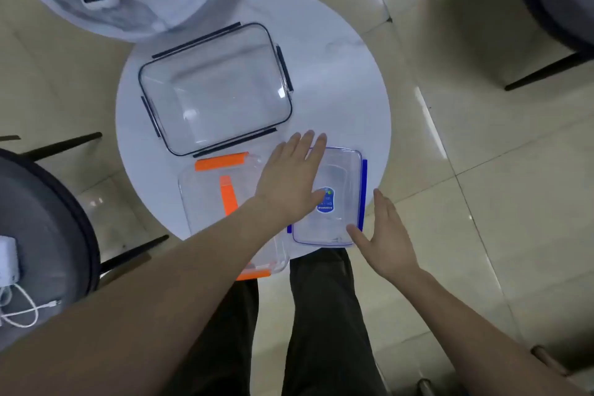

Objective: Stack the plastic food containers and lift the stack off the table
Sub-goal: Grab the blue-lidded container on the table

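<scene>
Round white table (pixel 337 74) — three clear containers: black-trimmed (pixel 215 90), orange-clipped (pixel 205 199), blue-clipped (pixel 337 202).

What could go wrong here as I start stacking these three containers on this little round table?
The orange-latched container overhangs the table's near edge, so a nudge from the left forearm crossing it could tip it off. The blue-latched container also sits at the rim near the right hand; a one-sided grip might slide it off. The left hand lies flat over it, not gripping.
</scene>
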